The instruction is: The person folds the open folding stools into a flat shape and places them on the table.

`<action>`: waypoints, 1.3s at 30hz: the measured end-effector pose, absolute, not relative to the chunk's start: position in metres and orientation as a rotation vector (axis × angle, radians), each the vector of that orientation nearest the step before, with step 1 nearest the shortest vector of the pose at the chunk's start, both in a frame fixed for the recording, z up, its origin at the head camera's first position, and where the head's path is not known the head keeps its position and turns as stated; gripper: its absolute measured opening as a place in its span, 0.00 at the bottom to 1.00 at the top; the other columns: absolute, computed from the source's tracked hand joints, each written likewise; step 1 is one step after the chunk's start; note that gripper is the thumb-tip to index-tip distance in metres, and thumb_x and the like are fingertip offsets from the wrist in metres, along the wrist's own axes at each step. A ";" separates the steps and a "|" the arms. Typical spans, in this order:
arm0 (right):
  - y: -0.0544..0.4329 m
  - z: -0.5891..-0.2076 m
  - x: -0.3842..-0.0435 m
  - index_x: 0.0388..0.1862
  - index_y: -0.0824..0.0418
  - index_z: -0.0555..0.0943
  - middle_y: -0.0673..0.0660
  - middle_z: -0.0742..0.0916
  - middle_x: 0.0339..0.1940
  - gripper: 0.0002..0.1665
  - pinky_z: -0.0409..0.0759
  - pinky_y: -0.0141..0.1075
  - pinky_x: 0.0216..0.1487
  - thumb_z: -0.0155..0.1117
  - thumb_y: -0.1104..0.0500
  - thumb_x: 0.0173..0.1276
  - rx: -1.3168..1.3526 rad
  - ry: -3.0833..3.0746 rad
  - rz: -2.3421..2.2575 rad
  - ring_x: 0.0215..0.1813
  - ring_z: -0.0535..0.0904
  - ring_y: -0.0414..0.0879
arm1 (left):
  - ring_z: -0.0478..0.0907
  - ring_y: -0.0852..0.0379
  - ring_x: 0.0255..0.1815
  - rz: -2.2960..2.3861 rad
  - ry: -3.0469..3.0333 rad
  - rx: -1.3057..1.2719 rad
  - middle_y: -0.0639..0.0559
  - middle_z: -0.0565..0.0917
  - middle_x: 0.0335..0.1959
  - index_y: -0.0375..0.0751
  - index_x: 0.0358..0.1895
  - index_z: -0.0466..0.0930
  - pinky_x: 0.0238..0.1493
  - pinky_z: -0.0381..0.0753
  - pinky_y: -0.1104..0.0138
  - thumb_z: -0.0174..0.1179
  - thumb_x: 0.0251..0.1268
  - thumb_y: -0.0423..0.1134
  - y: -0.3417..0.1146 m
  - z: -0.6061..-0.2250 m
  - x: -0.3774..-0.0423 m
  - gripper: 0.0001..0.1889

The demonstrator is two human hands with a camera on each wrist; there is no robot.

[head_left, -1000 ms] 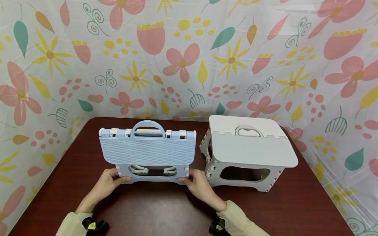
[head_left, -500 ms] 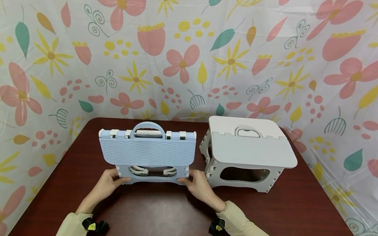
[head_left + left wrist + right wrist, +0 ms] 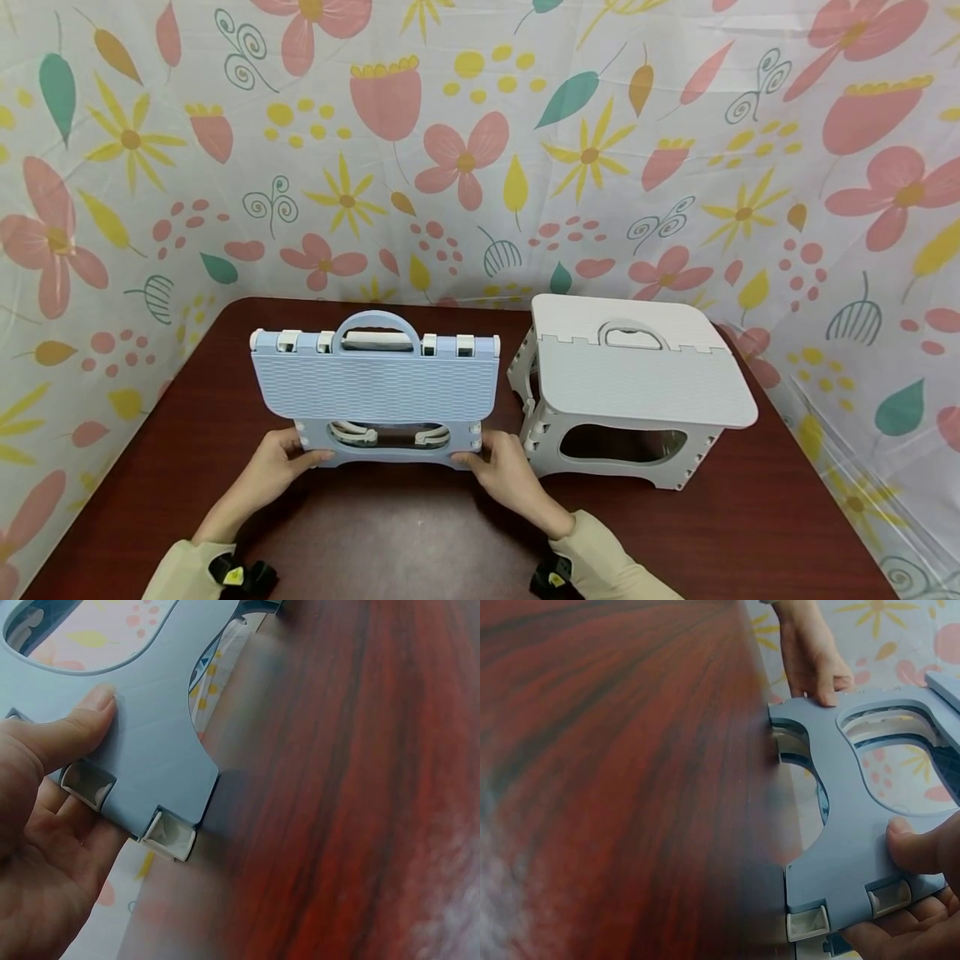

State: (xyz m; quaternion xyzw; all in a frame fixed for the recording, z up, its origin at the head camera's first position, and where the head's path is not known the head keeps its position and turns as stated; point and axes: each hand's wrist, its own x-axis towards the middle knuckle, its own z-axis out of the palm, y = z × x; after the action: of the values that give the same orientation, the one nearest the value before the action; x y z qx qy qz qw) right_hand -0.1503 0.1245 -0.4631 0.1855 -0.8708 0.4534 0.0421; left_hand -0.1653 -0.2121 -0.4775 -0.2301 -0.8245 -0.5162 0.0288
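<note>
A blue folding stool (image 3: 375, 383) stands upright on the table, partly folded, its textured top panel tilted down towards me and its arched handle uppermost. My left hand (image 3: 272, 465) grips the lower left side of its front leg panel; in the left wrist view the thumb (image 3: 86, 724) presses the panel face with fingers behind the edge. On the other side my right hand (image 3: 506, 471) pinches the lower right edge in the same way, its thumb (image 3: 911, 847) on the panel in the right wrist view. The stool's far side is hidden in the head view.
Right of the blue stool stands an unfolded pale grey folding stool (image 3: 645, 383), close to my right hand. Both are on a dark red-brown wooden table (image 3: 420, 533). A floral curtain (image 3: 465, 150) hangs behind the table's back edge.
</note>
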 end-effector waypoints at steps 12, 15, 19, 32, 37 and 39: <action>0.124 -0.464 -0.151 0.37 0.59 0.87 0.53 0.90 0.35 0.08 0.74 0.26 0.32 0.72 0.57 0.59 0.540 -2.667 1.400 0.27 0.72 0.31 | 0.78 0.73 0.32 -1.571 -2.547 -0.690 0.68 0.85 0.36 0.31 0.41 0.84 0.28 0.76 0.71 0.67 0.56 0.28 -0.212 -0.481 -0.166 0.09; 0.124 -0.464 -0.151 0.37 0.59 0.87 0.54 0.90 0.36 0.09 0.74 0.26 0.33 0.71 0.57 0.60 0.546 -2.668 1.406 0.29 0.74 0.31 | 0.79 0.73 0.33 -1.567 -2.541 -0.688 0.67 0.85 0.36 0.31 0.42 0.83 0.28 0.77 0.71 0.67 0.56 0.28 -0.212 -0.481 -0.166 0.10; 0.125 -0.464 -0.151 0.38 0.59 0.87 0.54 0.90 0.36 0.10 0.73 0.26 0.32 0.71 0.56 0.60 0.542 -2.665 1.427 0.26 0.71 0.30 | 0.79 0.72 0.33 -1.572 -2.524 -0.701 0.69 0.84 0.37 0.29 0.44 0.83 0.28 0.78 0.70 0.67 0.56 0.27 -0.212 -0.481 -0.167 0.11; 0.125 -0.461 -0.149 0.41 0.59 0.86 0.53 0.90 0.31 0.11 0.66 0.25 0.22 0.72 0.57 0.60 0.489 -2.708 1.452 0.18 0.62 0.31 | 0.80 0.70 0.32 -1.650 -2.505 -0.591 0.74 0.83 0.37 0.28 0.47 0.82 0.27 0.78 0.69 0.69 0.54 0.29 -0.214 -0.480 -0.164 0.16; 0.125 -0.461 -0.146 0.37 0.58 0.86 0.46 0.80 0.17 0.09 0.61 0.24 0.20 0.73 0.56 0.59 0.462 -2.713 1.387 0.17 0.59 0.30 | 0.83 0.70 0.36 -1.693 -2.515 -0.508 0.72 0.85 0.38 0.30 0.49 0.82 0.30 0.80 0.70 0.71 0.52 0.32 -0.217 -0.480 -0.163 0.19; 0.126 -0.461 -0.144 0.36 0.57 0.85 0.44 0.76 0.16 0.08 0.61 0.24 0.20 0.72 0.56 0.60 0.464 -2.714 1.372 0.16 0.59 0.29 | 0.83 0.70 0.38 -1.708 -2.515 -0.503 0.71 0.85 0.39 0.30 0.50 0.81 0.32 0.81 0.70 0.71 0.52 0.32 -0.218 -0.480 -0.162 0.21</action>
State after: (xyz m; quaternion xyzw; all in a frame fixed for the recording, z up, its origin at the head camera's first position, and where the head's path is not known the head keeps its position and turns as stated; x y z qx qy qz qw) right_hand -0.1443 0.1257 -0.4613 0.1507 -0.8818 0.4457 0.0327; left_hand -0.1620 -0.2179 -0.4800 -0.1630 -0.8157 -0.5541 0.0300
